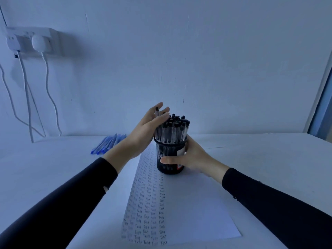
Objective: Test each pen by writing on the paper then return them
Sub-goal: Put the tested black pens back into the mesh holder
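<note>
A black mesh pen cup [167, 151] stands on the far end of a white sheet of paper [188, 203], whose left half is filled with columns of the word "Test". Several clear pens with black caps [174, 130] stand packed in the cup. My right hand [190, 157] grips the cup's side, thumb across its front. My left hand [149, 126] is at the pens' tops on the left, fingers mostly straight and resting against them. One pen [157, 112] sticks up higher, between my left fingers; whether they pinch it is unclear.
A bunch of blue pens [107, 142] lies on the white table [260, 155] at the back left. On the wall at the upper left, a socket [32, 42] holds plugs with white cables hanging down to the table. A window frame edges the right.
</note>
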Available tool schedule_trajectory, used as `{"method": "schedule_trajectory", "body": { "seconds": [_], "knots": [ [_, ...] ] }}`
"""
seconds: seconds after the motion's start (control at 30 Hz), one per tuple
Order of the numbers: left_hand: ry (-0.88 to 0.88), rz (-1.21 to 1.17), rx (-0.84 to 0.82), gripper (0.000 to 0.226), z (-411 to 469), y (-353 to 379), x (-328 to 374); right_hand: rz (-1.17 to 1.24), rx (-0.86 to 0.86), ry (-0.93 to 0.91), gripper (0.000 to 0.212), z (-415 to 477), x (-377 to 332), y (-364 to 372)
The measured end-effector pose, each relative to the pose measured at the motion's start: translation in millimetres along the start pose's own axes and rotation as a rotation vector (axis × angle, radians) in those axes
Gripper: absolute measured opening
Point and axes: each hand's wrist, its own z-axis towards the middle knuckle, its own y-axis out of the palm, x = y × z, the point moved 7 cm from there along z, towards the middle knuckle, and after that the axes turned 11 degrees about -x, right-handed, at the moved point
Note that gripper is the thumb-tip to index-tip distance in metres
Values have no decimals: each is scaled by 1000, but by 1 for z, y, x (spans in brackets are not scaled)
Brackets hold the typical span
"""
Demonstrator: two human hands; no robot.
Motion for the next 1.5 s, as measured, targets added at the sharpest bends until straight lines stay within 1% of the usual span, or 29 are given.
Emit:
{"method": "schedule_trajectory", "body": {
  "seconds": [0.1, 0.17, 0.27, 0.33, 0.4, 0.43, 0.5, 0.53, 0.6, 0.67, 0.73, 0.83, 0.97, 1.03, 1.1, 1.13, 1.2, 1.23, 1.3, 1.43, 1.5],
  "knots": [
    [-88, 176, -62, 94, -5, 18, 7, -1, 0, -3, 85, 1, -2, 6],
    [-146, 210, -61, 93, -2, 20, 7, 20, 13, -1, 79, -1, 0, 6],
    [-198, 39, -21, 74, 1, 14, 3, 46, 7, 2, 74, -4, 0, 4],
    [-204, -105, -44, 50, 0, 15, 4, 57, -21, -7, 73, -2, -2, 5],
    [-201, -148, -52, 37, -1, 17, 7, 70, -42, -15, 73, -1, -1, 5],
    [-167, -87, -5, 36, 0, 12, 9, 70, -47, -20, 72, 0, -1, 5],
    [-42, 169, 142, 40, 5, -5, 20, 66, -54, -28, 70, 2, 0, 5],
    [8, 293, 185, 35, 6, -10, 28, 68, -54, -30, 70, 3, 1, 6],
    [-4, 447, 164, 21, 10, -12, 41, 66, -53, -32, 71, 4, 3, 6],
    [-55, 601, 74, 16, 17, -11, 53, 62, -50, -34, 74, 5, 4, 5],
    [-80, 736, -53, 16, 24, -10, 61, 63, -48, -32, 74, 5, 5, 5],
    [-112, 814, -186, 17, 28, -8, 65, 62, -47, -22, 76, 5, 6, 4],
    [-70, 843, -231, 13, 33, -5, 68, 53, -56, -15, 76, 5, 5, 2],
    [-65, 838, -249, 11, 35, -3, 65, 54, -66, -25, 73, 5, 3, 2],
    [-59, 861, -225, 13, 36, -3, 60, 62, -75, -37, 65, 2, -1, 2],
    [-39, 871, -195, 20, 34, -3, 58, 65, -83, -44, 62, 1, -2, 3],
    [63, 842, -121, 41, 29, -1, 57, 70, -80, -48, 57, -1, -6, 0],
    [121, 798, -88, 45, 24, -1, 56, 82, -72, -50, 56, -1, -8, -2],
    [172, 730, -44, 42, 16, -3, 48, 109, -47, -57, 57, 0, -11, -9],
    [165, 690, 11, 41, 9, -7, 27, 97, -7, -36, 67, 1, -10, -21],
    [88, 632, 34, 48, 6, -7, 12, 79, 12, -30, 71, 0, -10, -28]
  ]
}}
